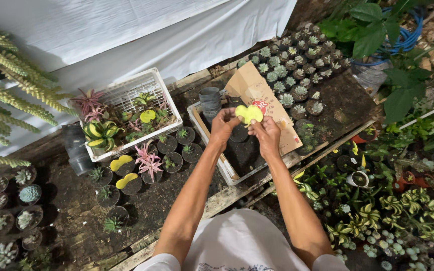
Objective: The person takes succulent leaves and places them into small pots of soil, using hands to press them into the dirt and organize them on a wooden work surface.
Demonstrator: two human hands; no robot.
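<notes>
While the person looks down, both hands are up over a white tray (195,116) full of dark soil. The left hand (223,126) and the right hand (267,134) are close together, and each one pinches the same little yellow cactus piece (249,114) with its fingers. The yellow piece is held in the air between the two hands, just above a small black pot (238,133) that sits in the soil. A brown piece of cardboard (257,95) leans on the tray behind the hands. A stack of grey pots (210,103) stands at the far corner of the tray. To the left is a white basket (126,95) with pink, green and yellow plants inside. Small round pots (172,161) with tiny plants sit on the ground in front of it. Farther back, many little green succulents (292,65) stand in rows
</notes>
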